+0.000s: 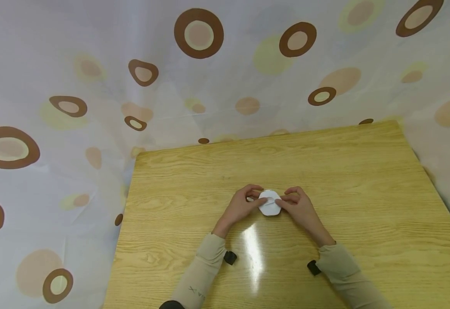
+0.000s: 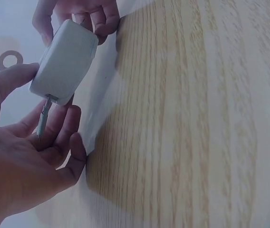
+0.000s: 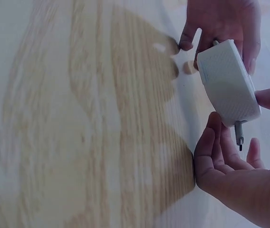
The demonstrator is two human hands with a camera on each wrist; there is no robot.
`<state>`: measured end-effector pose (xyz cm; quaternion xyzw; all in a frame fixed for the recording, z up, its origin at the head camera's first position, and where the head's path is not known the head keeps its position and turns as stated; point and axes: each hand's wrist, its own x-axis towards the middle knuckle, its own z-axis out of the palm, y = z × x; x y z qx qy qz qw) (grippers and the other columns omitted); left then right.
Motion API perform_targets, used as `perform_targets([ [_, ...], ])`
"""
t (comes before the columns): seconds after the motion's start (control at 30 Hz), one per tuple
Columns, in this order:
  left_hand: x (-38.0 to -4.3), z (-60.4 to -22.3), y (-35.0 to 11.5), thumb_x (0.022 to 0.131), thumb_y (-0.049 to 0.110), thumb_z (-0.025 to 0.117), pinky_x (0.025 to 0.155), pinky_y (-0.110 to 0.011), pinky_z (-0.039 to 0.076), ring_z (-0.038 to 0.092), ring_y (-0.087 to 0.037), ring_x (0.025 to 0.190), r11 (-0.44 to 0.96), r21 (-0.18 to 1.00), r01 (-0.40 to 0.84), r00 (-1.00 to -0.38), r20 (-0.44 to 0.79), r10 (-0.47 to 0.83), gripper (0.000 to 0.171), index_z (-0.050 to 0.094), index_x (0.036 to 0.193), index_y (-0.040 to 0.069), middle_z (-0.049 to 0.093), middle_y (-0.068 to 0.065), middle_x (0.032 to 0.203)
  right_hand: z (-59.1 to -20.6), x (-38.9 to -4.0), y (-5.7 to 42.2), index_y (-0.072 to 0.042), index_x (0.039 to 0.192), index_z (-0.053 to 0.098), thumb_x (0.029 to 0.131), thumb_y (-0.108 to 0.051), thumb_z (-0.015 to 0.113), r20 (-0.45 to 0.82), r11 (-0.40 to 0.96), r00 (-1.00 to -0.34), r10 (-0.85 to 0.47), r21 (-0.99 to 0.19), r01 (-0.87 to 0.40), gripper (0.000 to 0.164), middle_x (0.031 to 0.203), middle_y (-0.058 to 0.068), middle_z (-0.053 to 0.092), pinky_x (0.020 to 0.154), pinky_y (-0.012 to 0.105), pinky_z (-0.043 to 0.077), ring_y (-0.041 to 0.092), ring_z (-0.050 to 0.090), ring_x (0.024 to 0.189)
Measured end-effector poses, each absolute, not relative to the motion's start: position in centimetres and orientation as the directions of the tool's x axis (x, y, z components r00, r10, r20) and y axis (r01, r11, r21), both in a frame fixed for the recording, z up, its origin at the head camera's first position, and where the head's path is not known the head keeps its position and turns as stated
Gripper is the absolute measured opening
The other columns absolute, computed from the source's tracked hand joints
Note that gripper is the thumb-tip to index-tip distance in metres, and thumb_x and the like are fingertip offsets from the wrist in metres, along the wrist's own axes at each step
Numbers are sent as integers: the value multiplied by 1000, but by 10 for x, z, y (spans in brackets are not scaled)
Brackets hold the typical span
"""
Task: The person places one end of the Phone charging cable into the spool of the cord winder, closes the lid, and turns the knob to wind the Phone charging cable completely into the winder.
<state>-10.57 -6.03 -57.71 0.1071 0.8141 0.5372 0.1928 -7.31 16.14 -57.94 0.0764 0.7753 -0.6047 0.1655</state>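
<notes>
A white, many-sided retractable cable case (image 1: 270, 209) is held up between both hands, over the middle of the table. From its left side my left hand (image 1: 242, 204) pinches it, thumb on the upper face and fingers underneath. Likewise my right hand (image 1: 300, 208) pinches the right side between thumb and fingers. In the left wrist view a short cable end (image 2: 43, 118) sticks out of the case (image 2: 66, 59) beside the left fingers. A plug with a narrow tip (image 3: 239, 136) juts out by the right fingers in the right wrist view.
The wood-grain table (image 1: 178, 189) has a bright light reflection near its front. A white sheet with brown and peach circles (image 1: 225, 86) hangs behind and around it. Black wrist pieces (image 1: 230, 257) show at both beige sleeves (image 1: 202, 270).
</notes>
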Motion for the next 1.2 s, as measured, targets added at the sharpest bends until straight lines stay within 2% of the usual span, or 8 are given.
perform_targets([
  [0.2,-104,-577,-61,89,42,71,81,-27,51,65,-9,94,409,912,-10,-916,-173,363,33,66,117,25,74,3,104,-581,-73,159,-6,128,44,91,-36,69,-290,302,-951,-107,-921,247,54,119,19,67,77,18,51,6,67,93],
  [0.43,-102,-579,-62,91,38,69,81,-23,52,67,-7,98,482,875,42,-927,-145,346,30,69,116,22,74,3,107,-585,-73,156,-15,120,60,91,-44,67,-216,471,-966,-143,-873,125,41,111,5,71,83,31,54,16,68,96],
  [0.57,-100,-577,-60,92,38,67,80,-23,53,66,-8,96,531,844,81,-935,-121,334,33,69,120,20,74,2,109,-586,-73,155,-15,122,61,93,-45,64,-184,490,-971,-151,-867,89,43,113,5,71,88,37,54,18,68,101],
  [0.73,-99,-577,-56,96,41,62,76,-21,51,65,-5,84,675,698,237,-940,-9,340,36,69,122,18,74,3,101,-585,-73,153,-15,123,62,94,-47,62,-144,508,-979,-147,-860,51,43,115,7,70,88,41,54,21,66,104],
  [0.83,-98,-578,-54,96,43,60,80,-28,48,61,-4,76,750,590,300,-942,58,331,35,71,120,20,73,7,90,-585,-73,153,-15,123,62,94,-48,62,-115,528,-984,-137,-849,26,44,113,6,70,87,40,53,20,66,102],
  [1.0,-96,-578,-50,96,42,61,82,-36,44,61,-7,72,818,471,329,-943,117,312,32,73,117,21,71,9,80,-585,-74,151,-13,121,64,94,-45,63,-109,541,-986,-130,-841,22,42,104,7,69,81,36,52,19,65,92],
  [1.1,-94,-576,-47,96,38,61,80,-34,43,65,-12,76,843,419,338,-941,132,312,31,73,116,19,73,5,81,-586,-73,149,-12,120,66,93,-44,64,-119,562,-985,-125,-827,28,42,103,8,68,79,34,50,20,63,91],
  [1.2,-92,-575,-45,96,36,61,80,-33,41,66,-13,78,849,414,328,-945,128,302,30,73,117,17,74,3,83,-586,-73,148,-12,119,67,93,-45,64,-114,586,-987,-116,-810,25,42,104,8,67,79,34,46,21,59,93],
])
